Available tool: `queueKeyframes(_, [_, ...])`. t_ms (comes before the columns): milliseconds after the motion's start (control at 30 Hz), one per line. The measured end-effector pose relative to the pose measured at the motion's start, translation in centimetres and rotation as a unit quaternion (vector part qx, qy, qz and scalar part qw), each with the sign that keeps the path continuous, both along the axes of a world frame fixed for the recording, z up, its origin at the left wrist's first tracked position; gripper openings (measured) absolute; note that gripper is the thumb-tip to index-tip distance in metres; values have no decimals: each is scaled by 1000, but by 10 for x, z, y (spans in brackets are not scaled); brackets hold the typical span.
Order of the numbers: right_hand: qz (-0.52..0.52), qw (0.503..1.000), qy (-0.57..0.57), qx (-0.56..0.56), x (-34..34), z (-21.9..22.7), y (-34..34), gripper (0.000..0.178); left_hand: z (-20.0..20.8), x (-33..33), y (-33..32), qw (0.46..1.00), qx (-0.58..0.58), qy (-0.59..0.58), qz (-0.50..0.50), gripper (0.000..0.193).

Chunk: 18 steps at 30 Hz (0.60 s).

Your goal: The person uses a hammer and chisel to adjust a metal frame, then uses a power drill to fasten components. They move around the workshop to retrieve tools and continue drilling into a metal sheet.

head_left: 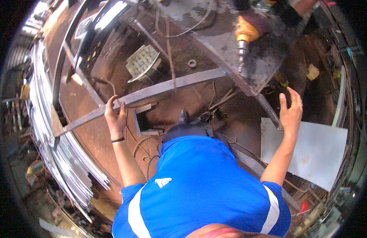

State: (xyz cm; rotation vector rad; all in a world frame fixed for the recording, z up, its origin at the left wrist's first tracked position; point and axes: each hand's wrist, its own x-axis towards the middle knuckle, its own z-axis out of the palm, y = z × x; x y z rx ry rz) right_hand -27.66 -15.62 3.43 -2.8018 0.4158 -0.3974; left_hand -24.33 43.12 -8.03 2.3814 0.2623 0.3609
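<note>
My left hand (116,116) is raised with thumb and fingers apart, next to the grey metal bar (151,92) of a welded frame. Whether its fingertips touch the bar I cannot tell. My right hand (290,111) is held up, fingers spread and nothing in them, near a metal leg (270,112) that slopes down from the frame's corner. Beyond it, another person's hand grips a yellow power drill (247,29). Its long bit points down toward the edge of a dark metal tabletop (266,53).
Long, shiny metal strips (58,146) are stacked on the left. A pale metal sheet (306,146) lies on the right. Below the frame are a light slatted plastic piece (143,63), a small ring (192,63), an angled metal bracket (140,121) and loose cables (138,147).
</note>
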Motion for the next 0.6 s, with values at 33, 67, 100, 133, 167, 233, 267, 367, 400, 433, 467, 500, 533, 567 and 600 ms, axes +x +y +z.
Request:
queueKeyframes(33, [-4, 1000, -7, 6, 3, -4, 3, 43, -8, -3, 12, 999, 3, -32, -8, 35])
queueKeyframes(67, [-32, 999, -12, 6, 2, -10, 5, 43, -11, -5, 21, 999, 0, -43, -3, 34])
queueKeyframes(100, [-28, 999, -22, 2, -1, -17, 0, 43, -15, -3, 25, 998, -10, -59, -5, 33])
queueKeyframes(133, [-29, 999, -32, -2, -2, -25, -3, 44, -18, -1, 27, 997, -21, -75, -12, 32])
queueKeyframes(167, [-48, 998, -26, -12, -6, -27, -3, 44, -14, 0, 25, 998, -17, -60, 10, 31])
queueKeyframes(233, [-84, 995, -33, -32, -14, -22, -6, 45, -19, 4, 25, 994, -71, -88, -5, 30])
queueKeyframes(267, [-99, 993, -44, -40, -24, -18, -11, 45, -23, 11, 26, 992, -78, -92, -29, 31])
queueKeyframes(367, [-174, 980, -70, -69, -64, -8, -29, 48, -23, 36, 5, 991, -78, -51, -98, 35])
queueKeyframes(400, [-199, 974, -81, -75, -82, -6, -35, 48, -19, 46, -10, 987, -108, -24, -117, 36])
queueKeyframes(433, [-236, 966, -78, -71, -99, -3, -38, 48, -18, 54, -22, 983, -107, -31, -143, 36])
queueKeyframes(467, [-273, 957, -73, -66, -118, -3, -41, 48, -19, 60, -32, 979, -107, -35, -170, 36])
queueKeyframes(500, [-301, 949, -73, -63, -140, -8, -46, 48, -19, 66, -39, 973, -109, -38, -198, 37])
queueKeyframes(533, [-325, 941, -72, -62, -162, -14, -52, 48, -29, 75, -36, 964, -115, -35, -235, 37])
queueKeyframes(567, [-365, 929, -47, -45, -181, -22, -51, 51, -30, 81, -44, 961, -114, -32, -252, 38])
queueKeyframes(600, [-381, 924, -18, -30, -201, -33, -51, 52, -28, 87, -52, 959, -112, -39, -257, 38])
